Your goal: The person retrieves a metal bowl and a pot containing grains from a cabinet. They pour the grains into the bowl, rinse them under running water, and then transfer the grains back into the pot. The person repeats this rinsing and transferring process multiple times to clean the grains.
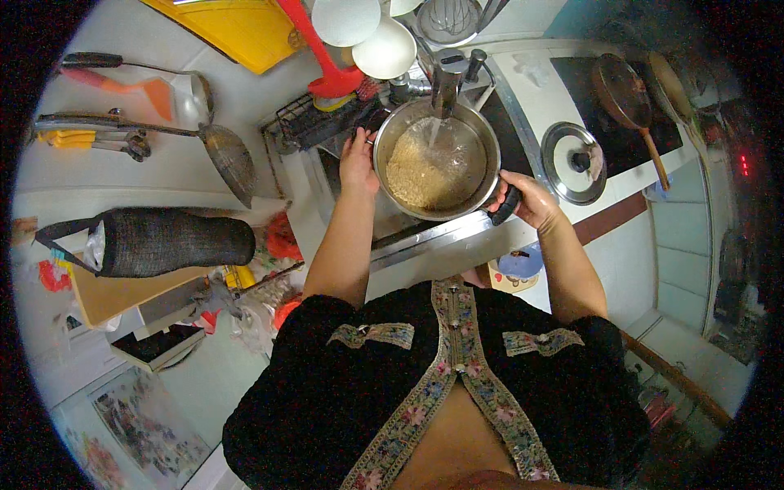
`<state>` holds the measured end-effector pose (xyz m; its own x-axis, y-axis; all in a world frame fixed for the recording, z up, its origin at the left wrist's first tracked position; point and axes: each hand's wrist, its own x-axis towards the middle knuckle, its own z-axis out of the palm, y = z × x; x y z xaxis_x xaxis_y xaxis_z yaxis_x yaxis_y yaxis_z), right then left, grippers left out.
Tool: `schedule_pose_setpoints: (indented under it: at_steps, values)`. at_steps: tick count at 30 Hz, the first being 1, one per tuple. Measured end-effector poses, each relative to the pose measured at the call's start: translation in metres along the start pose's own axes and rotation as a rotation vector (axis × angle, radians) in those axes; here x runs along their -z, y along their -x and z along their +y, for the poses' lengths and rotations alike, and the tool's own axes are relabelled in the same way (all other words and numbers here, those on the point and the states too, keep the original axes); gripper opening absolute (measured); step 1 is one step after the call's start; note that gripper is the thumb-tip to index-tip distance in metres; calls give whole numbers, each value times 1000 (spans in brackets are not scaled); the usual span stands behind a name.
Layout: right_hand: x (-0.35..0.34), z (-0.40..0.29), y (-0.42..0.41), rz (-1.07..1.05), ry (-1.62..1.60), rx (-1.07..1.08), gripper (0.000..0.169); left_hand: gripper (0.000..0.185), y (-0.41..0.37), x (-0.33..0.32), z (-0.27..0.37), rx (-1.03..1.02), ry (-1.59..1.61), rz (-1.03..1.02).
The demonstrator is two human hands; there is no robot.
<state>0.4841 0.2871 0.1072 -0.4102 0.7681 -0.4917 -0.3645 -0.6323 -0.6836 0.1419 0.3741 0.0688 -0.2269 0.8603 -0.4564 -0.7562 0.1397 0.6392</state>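
A stainless steel pot is held over the sink with both hands. Inside, pale yellow grain-like food lies in water, heaped toward the left. From the tap above the far rim, water runs into the pot and stirs up bubbles. My left hand grips the left side at its handle, which is mostly hidden by the fingers. On the opposite side, my right hand holds the black handle.
Right of the sink, a glass lid with a black knob rests on the counter, beside a dark cooktop bearing a wooden-handled pan. A red ladle and white bowls stand behind the pot. Skimmers hang on the left wall.
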Motion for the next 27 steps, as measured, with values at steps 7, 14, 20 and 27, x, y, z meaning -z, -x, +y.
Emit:
schedule_pose_setpoints:
  at_steps: [7, 14, 20, 27]
  values:
    - [-4, 45, 17, 215, -181, 161, 24, 45, 20, -7, -21, -30, -54, 80]
    - [-11, 34, -26, 156, -107, 72, 26, 62, 7, 12, -7, -119, -80, 168]
    - [18, 34, -17, 188, -77, 147, 28, 53, -7, 20, -37, -97, -79, 78]
    - [-5, 41, -10, 209, -163, 125, 25, 40, 17, 4, -27, -72, -33, 208]
